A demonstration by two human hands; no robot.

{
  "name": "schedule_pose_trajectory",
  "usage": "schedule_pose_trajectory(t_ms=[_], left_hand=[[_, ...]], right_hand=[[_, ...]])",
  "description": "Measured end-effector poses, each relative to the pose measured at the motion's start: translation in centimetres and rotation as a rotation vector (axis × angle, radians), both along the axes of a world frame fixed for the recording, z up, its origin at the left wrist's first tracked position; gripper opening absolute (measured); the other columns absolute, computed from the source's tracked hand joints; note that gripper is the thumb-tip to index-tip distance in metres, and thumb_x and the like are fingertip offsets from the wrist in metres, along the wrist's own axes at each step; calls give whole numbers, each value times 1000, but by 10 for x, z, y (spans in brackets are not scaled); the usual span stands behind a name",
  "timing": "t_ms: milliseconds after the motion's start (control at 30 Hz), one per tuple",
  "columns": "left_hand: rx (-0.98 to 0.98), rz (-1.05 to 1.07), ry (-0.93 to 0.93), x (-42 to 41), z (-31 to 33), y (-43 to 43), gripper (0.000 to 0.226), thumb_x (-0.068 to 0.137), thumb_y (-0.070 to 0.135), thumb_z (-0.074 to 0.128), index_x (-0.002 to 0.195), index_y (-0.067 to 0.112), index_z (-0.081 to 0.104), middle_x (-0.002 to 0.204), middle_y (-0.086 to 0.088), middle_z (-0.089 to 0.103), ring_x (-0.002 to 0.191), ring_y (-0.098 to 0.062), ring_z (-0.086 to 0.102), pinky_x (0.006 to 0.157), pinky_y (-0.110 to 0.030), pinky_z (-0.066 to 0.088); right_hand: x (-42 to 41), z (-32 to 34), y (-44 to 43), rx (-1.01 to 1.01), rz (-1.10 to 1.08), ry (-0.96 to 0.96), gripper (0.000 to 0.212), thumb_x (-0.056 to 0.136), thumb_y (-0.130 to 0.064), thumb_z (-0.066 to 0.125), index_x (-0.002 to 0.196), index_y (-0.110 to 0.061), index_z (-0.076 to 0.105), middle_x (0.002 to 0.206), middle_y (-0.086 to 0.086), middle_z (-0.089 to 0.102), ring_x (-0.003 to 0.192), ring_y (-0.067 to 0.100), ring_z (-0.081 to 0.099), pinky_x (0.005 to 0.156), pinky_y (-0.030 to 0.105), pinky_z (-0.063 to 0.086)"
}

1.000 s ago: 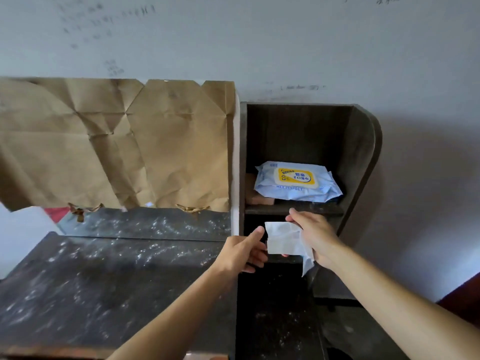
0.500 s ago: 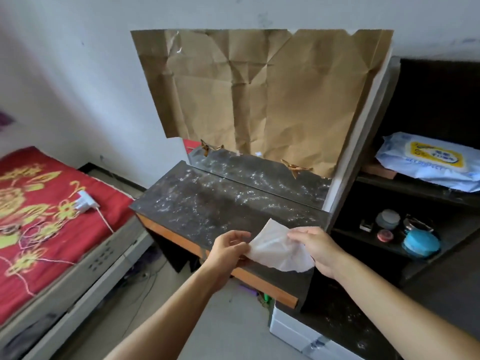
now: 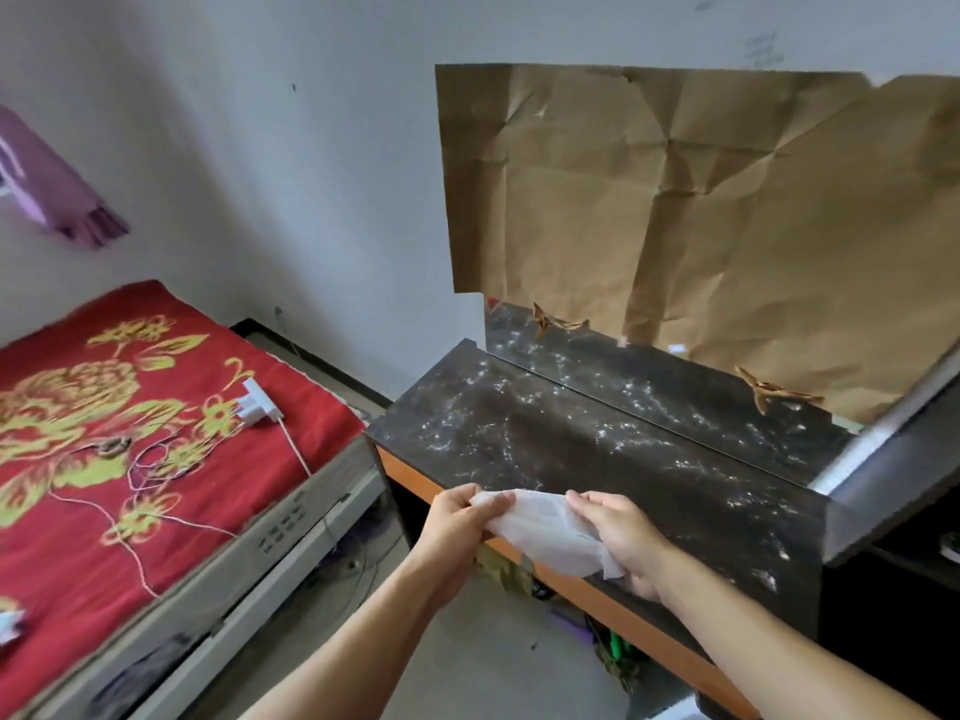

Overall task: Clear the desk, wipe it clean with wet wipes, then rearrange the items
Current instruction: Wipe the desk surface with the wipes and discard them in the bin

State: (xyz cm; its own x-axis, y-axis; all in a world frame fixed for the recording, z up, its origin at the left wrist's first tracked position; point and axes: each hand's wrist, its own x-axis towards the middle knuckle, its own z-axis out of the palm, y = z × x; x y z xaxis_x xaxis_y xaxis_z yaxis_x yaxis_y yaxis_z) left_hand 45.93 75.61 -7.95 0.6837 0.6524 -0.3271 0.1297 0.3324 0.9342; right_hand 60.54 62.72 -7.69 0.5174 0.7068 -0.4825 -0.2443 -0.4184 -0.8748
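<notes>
Wipe (image 3: 545, 527) first: it hangs stretched between my two hands over the front edge of the desk (image 3: 597, 449). My left hand (image 3: 457, 527) pinches its left end between thumb and fingertips. My right hand (image 3: 623, 537) pinches the right end, with the fingers curled beneath the sheet. It looks only part unfolded, bunched on the left and wider on the right.

I think the best start is to open it out flat and lay it on the near left corner. Then I would press with a flat palm and draw long overlapping strokes across the dark top. The pale specks are scattered all over, so I would work from the back towards the front edge. I would also turn the sheet to a fresh face once it greys.

I cannot tell whether the wipe touches the desk or hangs just above it. My right fingertips are hidden under the sheet. Crumpled brown paper (image 3: 701, 226) covers most of the mirror (image 3: 675, 376) behind, leaving only a low strip. The desk's right end runs out of the picture, and the clutter under the desk is too dim to name.
</notes>
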Motion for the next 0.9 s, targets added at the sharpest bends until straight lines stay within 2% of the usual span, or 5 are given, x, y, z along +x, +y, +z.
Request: schedule_pose_trajectory(t_ms=[167, 300, 433, 633, 900], left_hand=[[32, 111, 41, -7, -14, 53, 42, 81, 18, 73, 57, 16, 39, 56, -7, 43, 49, -18, 42, 44, -24, 36], [5, 34, 110, 0, -21, 86, 39, 76, 22, 78, 64, 15, 42, 57, 0, 44, 49, -13, 40, 41, -22, 32], [-97, -180, 284, 10, -25, 128, 42, 67, 18, 85, 94, -5, 61, 81, -16, 66, 69, -28, 62, 61, -37, 50], [-74, -209, 320, 35, -38, 205, 24, 79, 21, 76, 83, -2, 69, 78, -14, 70, 69, -24, 65, 61, -31, 50], [-148, 198, 216, 72, -68, 288, 26, 86, 19, 68, 70, 8, 51, 70, -15, 59, 63, -26, 57, 62, -37, 46]], right_hand=[[-7, -7, 44, -3, 150, -76, 50, 68, -24, 84, 107, -8, 58, 98, 17, 67, 81, 24, 66, 61, 31, 54], [8, -17, 79, -50, 57, -387, 22, 80, -16, 72, 99, -21, 63, 94, -1, 65, 85, 18, 61, 63, 25, 49], [31, -32, 116, -58, 34, -513, 9, 87, -17, 61, 86, -19, 69, 84, -3, 70, 82, 18, 64, 62, 25, 48], [62, -57, 181, -90, 278, -691, 30, 76, -44, 71, 103, -35, 63, 96, -16, 68, 86, 7, 63, 74, 25, 50], [103, -106, 269, -116, -237, -74, 23, 96, -17, 49, 80, -14, 65, 88, 8, 65, 80, 16, 54, 71, 30, 40]])
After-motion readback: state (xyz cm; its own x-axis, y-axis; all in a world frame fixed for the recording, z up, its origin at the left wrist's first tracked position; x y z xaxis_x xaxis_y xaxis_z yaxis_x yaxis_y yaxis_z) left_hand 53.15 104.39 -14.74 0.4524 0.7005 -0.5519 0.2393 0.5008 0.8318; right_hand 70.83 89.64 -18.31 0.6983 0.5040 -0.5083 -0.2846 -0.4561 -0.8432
